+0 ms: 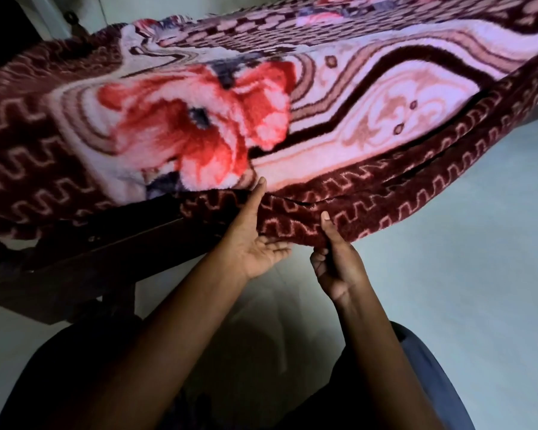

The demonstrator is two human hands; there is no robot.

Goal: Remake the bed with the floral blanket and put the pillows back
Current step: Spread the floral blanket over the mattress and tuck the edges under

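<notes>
Blanket (pixel 370 119) position, head view: it lay spread across the bed, and its near edge overhung the dark frame (pixel 106 252) and the pale floor (pixel 463 274). Both hands met that edge from below, close together at its lowest hanging point.

Left hand (pixel 255 243) was turned palm up with the fingers straight and slack beneath the hem. Its thumb was extended upward and touched the fabric where the maroon border met the pale field. It gripped nothing.

Right hand (pixel 336 265) held the hem. The thumb lay over the front of the border and the fingers were curled behind and under it, pinching the fabric between them.

Blanket appearance: thick plush pile. The outer border was maroon with a pale zigzag line and appeared doubled along the near edge. Inside the border ran a pale pink field with dark and tan wavy bands and small ornaments. A large red flower with a dark centre sat left of the hands, and a checkered band ran farther back.
</notes>
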